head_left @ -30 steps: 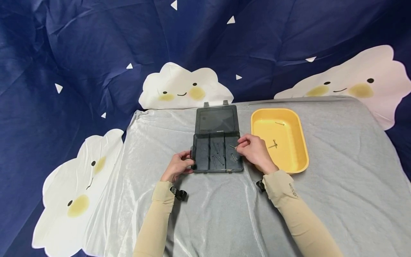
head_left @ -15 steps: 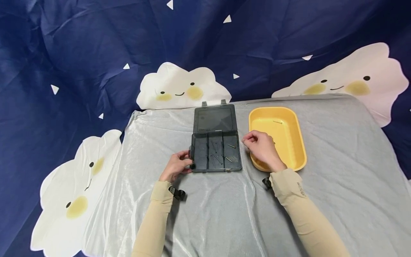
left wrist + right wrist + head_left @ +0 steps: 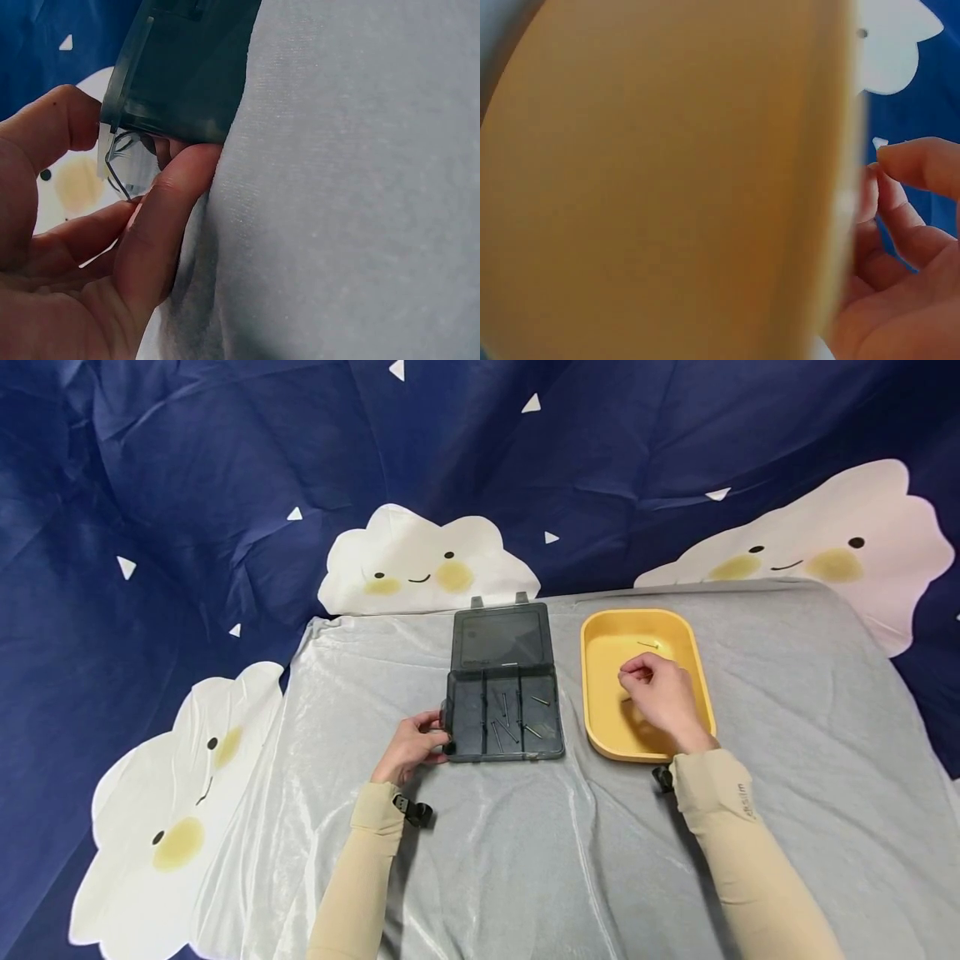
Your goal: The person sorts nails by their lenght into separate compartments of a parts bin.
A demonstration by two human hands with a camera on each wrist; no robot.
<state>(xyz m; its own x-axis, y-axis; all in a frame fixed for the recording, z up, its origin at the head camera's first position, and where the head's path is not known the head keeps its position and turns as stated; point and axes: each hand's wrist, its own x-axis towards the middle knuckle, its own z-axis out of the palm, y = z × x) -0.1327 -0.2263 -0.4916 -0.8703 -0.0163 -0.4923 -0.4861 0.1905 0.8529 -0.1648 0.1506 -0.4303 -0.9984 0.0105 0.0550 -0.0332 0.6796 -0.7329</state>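
A dark see-through compartment box [image 3: 467, 718] lies on the cloth, its lid [image 3: 501, 639] folded back. Several thin dark nails or screws [image 3: 506, 710] lie in the middle compartment, and two brass-toned ones [image 3: 541, 700] in the right. My left hand [image 3: 411, 745] grips the box's left side; in the left wrist view its thumb and fingers are at the box's end [image 3: 187, 82]. My right hand [image 3: 663, 695] is over the yellow tray [image 3: 589, 693], thumb and forefinger tips close together. Nothing shows between those tips in the right wrist view. A thin nail or screw [image 3: 648, 646] lies at the tray's far end.
Grey plush cloth [image 3: 510, 860] covers the table. Behind stands a dark blue curtain [image 3: 585, 452] with cloud shapes. In the right wrist view the tray's outer wall [image 3: 667, 180] covers most of the picture.
My right hand has moved right from the box's right compartment to over the tray; the nail or screw it pinched now lies in that compartment. The left hand has stayed on the box.
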